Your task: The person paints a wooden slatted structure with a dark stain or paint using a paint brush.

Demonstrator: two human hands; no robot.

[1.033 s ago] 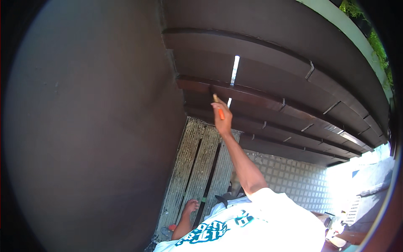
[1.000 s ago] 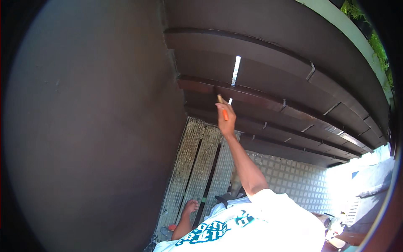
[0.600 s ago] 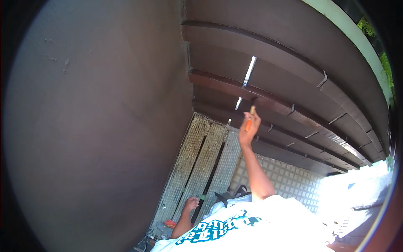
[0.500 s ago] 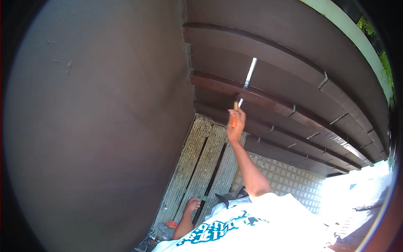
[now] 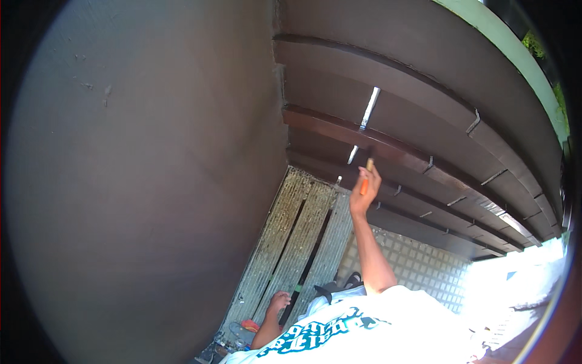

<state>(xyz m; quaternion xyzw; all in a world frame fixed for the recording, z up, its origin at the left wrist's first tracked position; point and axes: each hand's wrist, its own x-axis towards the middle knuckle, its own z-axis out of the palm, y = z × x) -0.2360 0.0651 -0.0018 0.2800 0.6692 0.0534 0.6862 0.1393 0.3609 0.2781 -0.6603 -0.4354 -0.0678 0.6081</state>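
Observation:
My right hand [image 5: 367,189] is raised and closed around a paintbrush [image 5: 364,187] with an orange handle and a tan upper part. The brush's dark, blurred tip points up at the brown beam [image 5: 388,144]; whether it touches is hard to tell. Low in the view, my left hand [image 5: 279,300] hangs above the ridged planks [image 5: 291,242]. Its fingers are loosely bent and appear to hold nothing. Beside the left forearm is a clear container [image 5: 241,330] with something orange-red [image 5: 250,326] at it, partly hidden by the arm.
A broad brown wall [image 5: 151,182] fills the left side. Curved brown slats [image 5: 394,73] with bright gaps run across the upper right. Below the planks lies a tiled floor [image 5: 406,252]. A pale green edge [image 5: 485,27] borders the top right.
My right hand has moved to the right along the beam with the paintbrush, uncovering a bright gap on its left. The left hand stays about where it was, and the view has shifted slightly.

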